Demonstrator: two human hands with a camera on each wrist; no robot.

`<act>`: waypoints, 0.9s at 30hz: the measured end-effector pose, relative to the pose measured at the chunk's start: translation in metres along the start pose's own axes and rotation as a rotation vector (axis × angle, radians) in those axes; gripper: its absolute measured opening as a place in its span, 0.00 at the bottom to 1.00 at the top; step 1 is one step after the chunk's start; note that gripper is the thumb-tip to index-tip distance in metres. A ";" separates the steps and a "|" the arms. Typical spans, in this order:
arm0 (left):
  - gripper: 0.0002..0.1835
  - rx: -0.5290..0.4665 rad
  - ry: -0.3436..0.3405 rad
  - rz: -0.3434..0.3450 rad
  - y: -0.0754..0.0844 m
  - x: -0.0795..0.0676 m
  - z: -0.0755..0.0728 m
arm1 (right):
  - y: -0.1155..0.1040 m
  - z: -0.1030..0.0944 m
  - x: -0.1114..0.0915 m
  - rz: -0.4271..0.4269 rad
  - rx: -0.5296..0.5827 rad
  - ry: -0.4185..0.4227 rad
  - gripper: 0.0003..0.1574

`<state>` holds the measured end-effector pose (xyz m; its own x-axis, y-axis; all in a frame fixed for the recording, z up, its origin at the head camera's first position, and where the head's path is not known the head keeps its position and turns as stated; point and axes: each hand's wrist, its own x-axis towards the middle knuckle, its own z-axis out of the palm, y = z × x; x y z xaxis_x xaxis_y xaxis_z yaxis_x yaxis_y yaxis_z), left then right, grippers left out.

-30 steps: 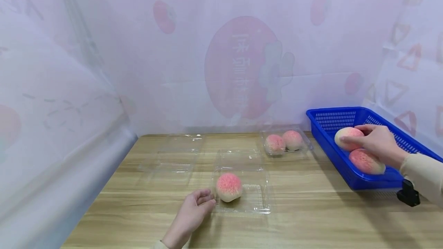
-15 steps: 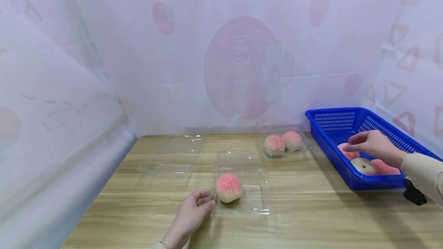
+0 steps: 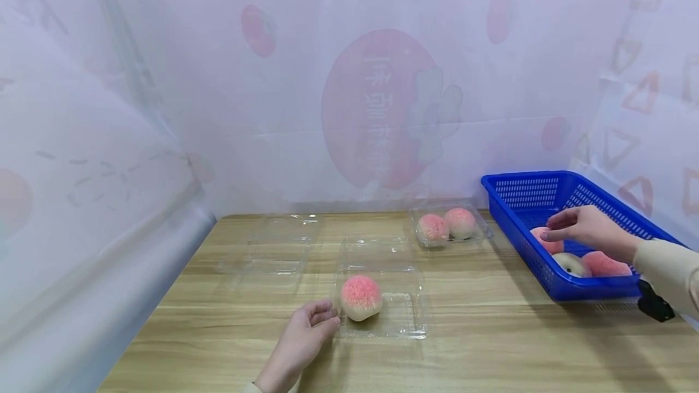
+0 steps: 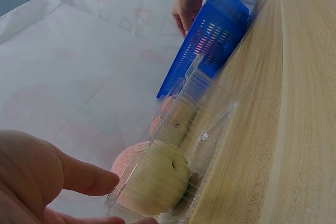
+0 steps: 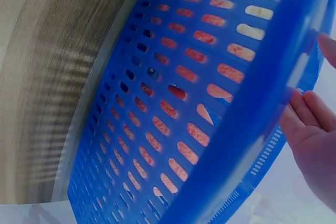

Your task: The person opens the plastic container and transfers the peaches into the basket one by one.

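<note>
In the head view, my left hand [image 3: 306, 332] rests beside the left edge of a clear plastic clamshell box [image 3: 401, 317]. A pink and cream peach [image 3: 361, 298] sits in the box's left half. The left wrist view shows the thumb [image 4: 89, 177] at the box's wall, apart from the other fingers. My right hand [image 3: 592, 232] hovers over the blue basket [image 3: 519, 241], fingers slightly bent and holding nothing. Under and beside it lie a pink peach [image 3: 548, 239], a peach with its pale stem end up [image 3: 570, 264] and another pink peach [image 3: 606, 264].
Behind, to the right, a clear box [image 3: 483, 232] holds two peaches [image 3: 433, 230]. Another clear box [image 3: 275, 247] lies open at the back left. Printed white cloth [image 3: 284, 108] walls the wooden table [image 3: 218, 332] at the back and sides.
My right hand has let go of the peach it gripped in the basket. The peaches there have shifted, and one now shows its stem end. The left hand has not moved.
</note>
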<state>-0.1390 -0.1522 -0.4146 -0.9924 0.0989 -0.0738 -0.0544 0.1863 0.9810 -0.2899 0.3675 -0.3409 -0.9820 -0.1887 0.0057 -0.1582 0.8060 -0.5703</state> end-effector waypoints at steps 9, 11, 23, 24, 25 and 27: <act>0.31 -0.006 -0.006 0.005 0.000 0.000 0.000 | 0.002 -0.002 0.001 -0.006 -0.004 0.005 0.43; 0.31 -0.008 -0.007 0.003 0.000 0.000 0.000 | 0.002 -0.004 0.001 -0.003 -0.012 0.005 0.43; 0.30 -0.011 -0.007 0.003 -0.001 0.001 0.000 | -0.004 -0.013 0.001 0.008 -0.023 0.051 0.42; 0.30 -0.011 -0.008 0.003 -0.001 0.001 0.000 | -0.004 -0.014 0.000 0.004 -0.020 0.056 0.42; 0.30 -0.010 -0.007 0.002 -0.001 0.001 0.000 | -0.005 -0.014 0.000 0.003 -0.013 0.059 0.42; 0.30 -0.008 -0.008 0.001 -0.001 0.001 0.000 | -0.007 -0.016 -0.002 0.000 0.005 0.063 0.41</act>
<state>-0.1402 -0.1522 -0.4161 -0.9915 0.1066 -0.0743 -0.0545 0.1782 0.9825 -0.2884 0.3713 -0.3242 -0.9866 -0.1527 0.0572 -0.1576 0.8031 -0.5745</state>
